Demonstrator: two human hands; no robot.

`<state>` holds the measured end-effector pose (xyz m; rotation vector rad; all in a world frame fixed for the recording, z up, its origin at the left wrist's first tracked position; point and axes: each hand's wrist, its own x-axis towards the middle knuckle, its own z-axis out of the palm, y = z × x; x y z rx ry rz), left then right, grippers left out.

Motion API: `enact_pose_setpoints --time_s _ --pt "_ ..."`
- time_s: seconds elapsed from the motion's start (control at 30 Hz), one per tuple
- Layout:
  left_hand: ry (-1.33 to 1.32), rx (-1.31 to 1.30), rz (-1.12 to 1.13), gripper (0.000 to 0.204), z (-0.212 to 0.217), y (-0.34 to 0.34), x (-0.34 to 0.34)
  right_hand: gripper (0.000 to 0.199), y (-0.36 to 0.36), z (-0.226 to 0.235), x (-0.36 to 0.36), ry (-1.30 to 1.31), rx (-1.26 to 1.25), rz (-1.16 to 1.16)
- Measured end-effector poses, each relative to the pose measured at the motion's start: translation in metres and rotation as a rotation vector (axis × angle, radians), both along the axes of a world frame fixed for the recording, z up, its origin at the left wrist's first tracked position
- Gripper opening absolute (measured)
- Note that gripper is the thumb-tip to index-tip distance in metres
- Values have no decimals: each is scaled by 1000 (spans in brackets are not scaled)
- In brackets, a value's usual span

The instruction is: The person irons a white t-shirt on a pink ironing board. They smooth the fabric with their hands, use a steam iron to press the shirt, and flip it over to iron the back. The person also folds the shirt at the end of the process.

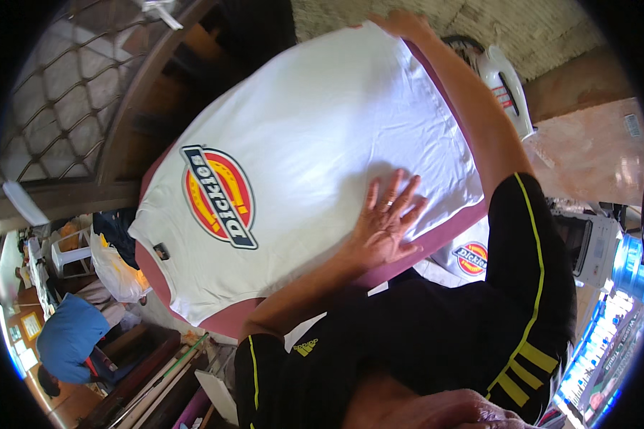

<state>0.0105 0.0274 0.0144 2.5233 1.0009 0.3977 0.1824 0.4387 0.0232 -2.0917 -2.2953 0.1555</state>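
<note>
While a person in a blue top (pixel 70 336) bends over at the far left edge, a white plastic bag (pixel 114 268) hangs just beside the corner of the worktop (pixel 229 319), which is covered in a dull pink cloth. Spread flat across that pink surface lies a white T-shirt (pixel 322 121), its collar toward the left and a round red, yellow and blue badge (pixel 218 196) printed on the chest. Further right, the left hand (pixel 385 222) presses down on the lower part of the shirt, palm flat, fingers (pixel 397 189) spread wide and grasping nothing. A second white shirt with the same badge (pixel 471 257) hangs below the worktop's edge, near that hand. At the far end, the right hand (pixel 401 23) rests on the shirt's hem; whether it pinches the cloth or merely lies on it is hard to tell at the rim. Beyond the right forearm stands what looks like a white iron (pixel 504 82).
</note>
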Motion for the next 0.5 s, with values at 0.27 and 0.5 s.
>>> enact_pose_setpoints --time_s 0.27,0.5 --pt "22 181 141 56 -25 -10 100 56 14 -1 -14 87 43 75" --pt "-279 -42 95 37 -5 0 109 52 -70 -7 -15 43 171 209"
